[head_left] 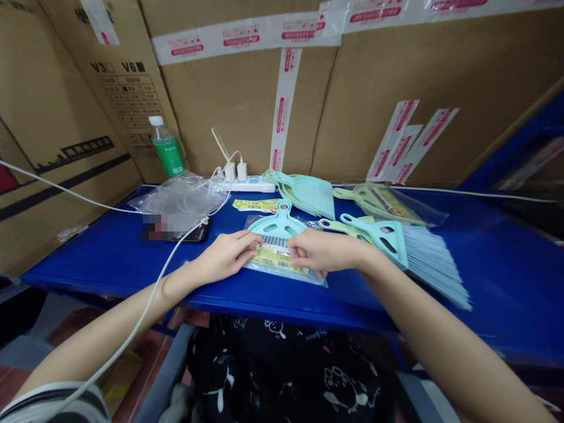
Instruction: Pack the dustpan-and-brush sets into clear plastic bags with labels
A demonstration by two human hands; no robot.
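In front of me on the blue table lies a light-blue brush and dustpan set (278, 227), its lower part in a clear plastic bag (304, 277). Its looped handle points away from me. A yellow-green label card (274, 257) shows through the plastic over the bristles. My left hand (227, 257) is closed, pinching the bag's left side. On the other side, my right hand (324, 249) has its fingers curled in on the bag. Just right of it rest a light-blue hand brush (396, 242) with long bristles and a partly covered green handle (337, 225).
Behind are light-blue dustpans (311, 192), a bagged green dustpan (374, 202), yellow label cards (255, 205) and a power strip (251, 184). Clear bags (176, 197) and a green bottle (168, 154) stand left. A white cable (165, 267) crosses my left arm. Cardboard (242, 111) walls the back.
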